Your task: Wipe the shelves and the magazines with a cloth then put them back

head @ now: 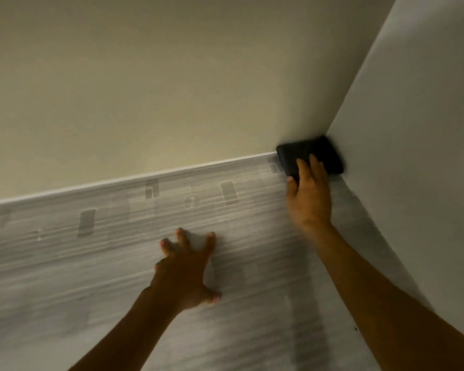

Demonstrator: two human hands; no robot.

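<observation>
A grey wood-grain shelf (105, 263) fills the lower part of the view, with a pale strip along its back edge. My right hand (310, 194) presses a folded black cloth (308, 153) flat into the shelf's far right corner, fingers straight on top of it. My left hand (185, 266) rests on the bare shelf surface, fingers spread, holding nothing. No magazines are in view. The picture is blurred by motion.
A cream back wall (145, 89) rises behind the shelf. A white side wall (413, 156) closes it off on the right and meets the back wall at the corner where the cloth lies.
</observation>
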